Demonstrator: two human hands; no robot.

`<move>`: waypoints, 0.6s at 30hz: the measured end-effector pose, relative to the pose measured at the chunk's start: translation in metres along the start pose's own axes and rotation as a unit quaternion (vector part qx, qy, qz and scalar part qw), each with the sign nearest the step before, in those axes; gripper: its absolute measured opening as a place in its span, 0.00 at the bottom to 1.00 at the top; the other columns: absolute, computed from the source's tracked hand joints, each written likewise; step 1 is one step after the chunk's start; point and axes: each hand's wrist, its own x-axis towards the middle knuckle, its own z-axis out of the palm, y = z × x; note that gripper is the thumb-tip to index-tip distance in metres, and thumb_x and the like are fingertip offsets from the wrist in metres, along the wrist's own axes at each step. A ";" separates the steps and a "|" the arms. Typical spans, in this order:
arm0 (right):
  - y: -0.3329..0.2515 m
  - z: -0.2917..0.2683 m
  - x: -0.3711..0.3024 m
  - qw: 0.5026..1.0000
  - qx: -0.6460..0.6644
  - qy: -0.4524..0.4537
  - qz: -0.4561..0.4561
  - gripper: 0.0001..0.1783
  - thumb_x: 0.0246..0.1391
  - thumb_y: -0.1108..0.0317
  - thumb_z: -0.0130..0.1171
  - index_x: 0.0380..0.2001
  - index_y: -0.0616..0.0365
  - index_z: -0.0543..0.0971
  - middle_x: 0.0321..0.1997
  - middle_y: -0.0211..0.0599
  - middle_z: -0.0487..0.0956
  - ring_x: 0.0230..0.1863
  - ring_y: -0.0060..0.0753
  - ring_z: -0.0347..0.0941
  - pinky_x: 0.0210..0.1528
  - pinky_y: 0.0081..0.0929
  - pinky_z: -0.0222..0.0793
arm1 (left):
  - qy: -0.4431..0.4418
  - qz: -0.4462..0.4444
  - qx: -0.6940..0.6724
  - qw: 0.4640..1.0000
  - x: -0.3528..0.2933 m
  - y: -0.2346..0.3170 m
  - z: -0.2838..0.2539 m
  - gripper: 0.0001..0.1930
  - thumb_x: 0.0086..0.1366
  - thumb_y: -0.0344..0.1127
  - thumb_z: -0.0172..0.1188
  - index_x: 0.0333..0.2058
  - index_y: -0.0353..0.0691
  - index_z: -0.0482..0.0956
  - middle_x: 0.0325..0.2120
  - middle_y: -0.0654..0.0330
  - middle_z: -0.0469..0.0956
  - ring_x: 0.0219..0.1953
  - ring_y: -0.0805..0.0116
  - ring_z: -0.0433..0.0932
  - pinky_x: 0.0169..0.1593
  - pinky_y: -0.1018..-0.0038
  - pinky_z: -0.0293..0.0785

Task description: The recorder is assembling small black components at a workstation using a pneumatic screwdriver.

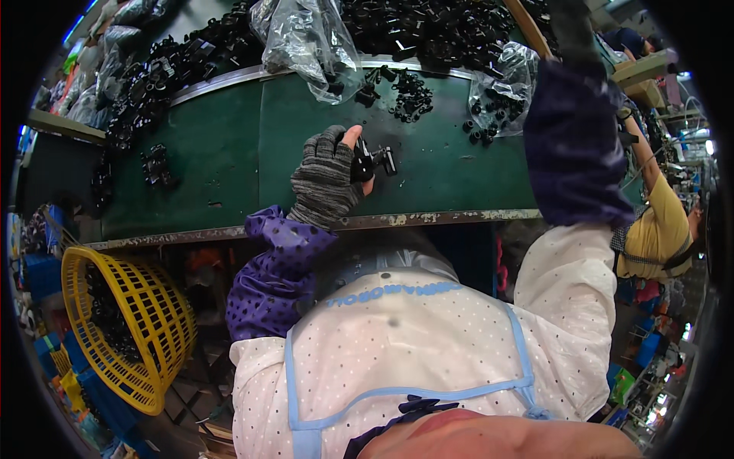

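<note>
My left hand (327, 172), in a grey striped fingerless glove, is closed on a black plastic part (362, 164) above the green worktop (298, 103). A small black bracket-like piece with a shiny bar (388, 160) sticks out to the right of that part. My right arm reaches far up in a dark purple sleeve (573, 145). At its end my right hand (573, 30) is a dark shape at the top edge, its fingers not readable. Beyond the left hand lies a pile of small black parts (411, 98).
Heaps of black parts (436, 30) line the worktop's far side. Clear plastic bags (310, 46) lie there, one with black rings (489, 107). Some black pieces (157, 166) lie at left. A yellow basket (164, 306) stands lower left. Another person (657, 222) is at right.
</note>
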 end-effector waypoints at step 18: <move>-0.007 0.097 -0.096 0.841 0.434 -0.166 0.278 0.25 0.35 0.64 0.62 0.37 0.60 0.65 0.31 0.46 0.70 0.30 0.50 0.73 0.30 0.40 0.74 | 0.015 -0.013 -0.014 1.000 0.010 -0.001 0.003 0.36 0.36 0.36 0.64 0.49 0.40 0.64 0.39 0.51 0.67 0.42 0.53 0.66 0.47 0.63 0.63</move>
